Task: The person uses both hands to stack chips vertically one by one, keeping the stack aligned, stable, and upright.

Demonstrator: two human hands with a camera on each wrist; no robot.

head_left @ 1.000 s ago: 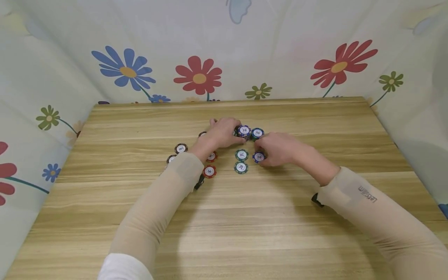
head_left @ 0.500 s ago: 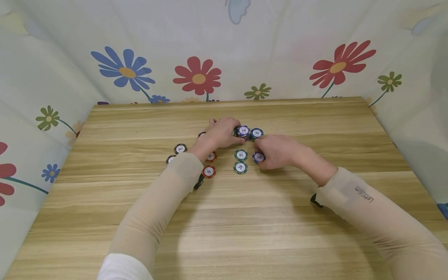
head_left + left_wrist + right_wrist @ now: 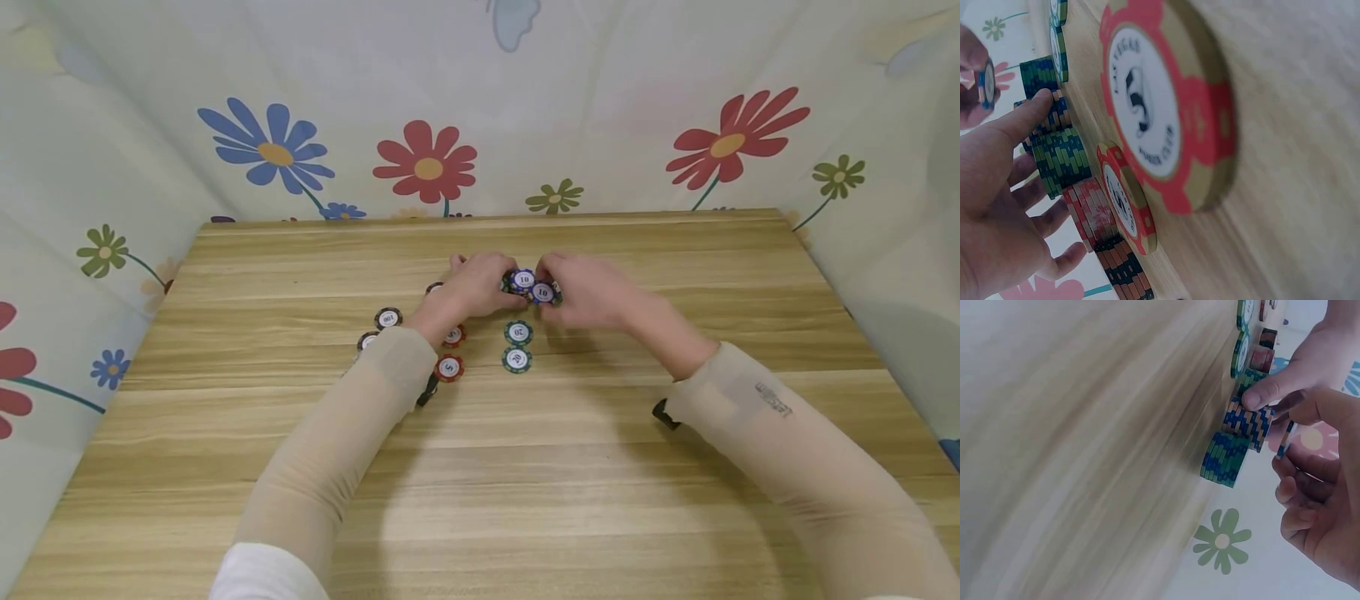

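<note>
Several stacks of poker chips stand in a row on the table. My left hand [image 3: 480, 283] reaches round the row and holds the stack of blue poker chips [image 3: 1060, 119], thumb on its near side and fingers behind. Between thumb and fingers, my right hand [image 3: 592, 290] pinches one blue 10 poker chip [image 3: 1286, 439], raised beside the top of that stack. On one side of the blue stack is a blue-green stack [image 3: 1224, 459]; on the other come a green stack [image 3: 1063, 161], a red stack [image 3: 1091, 212] and a black-and-orange stack [image 3: 1125, 272].
Two green 20 chips [image 3: 517, 359] lie flat in front of the row. Red 5 chips [image 3: 449, 367] lie near my left forearm, which partly hides them. Black 100 chips [image 3: 388, 318] lie further left. A flowered curtain [image 3: 480, 108] hangs behind the wooden table [image 3: 555, 500].
My right hand has lifted the blue 10 chip off the table and carried it away from me to the blue stack. The left hand has stayed in place.
</note>
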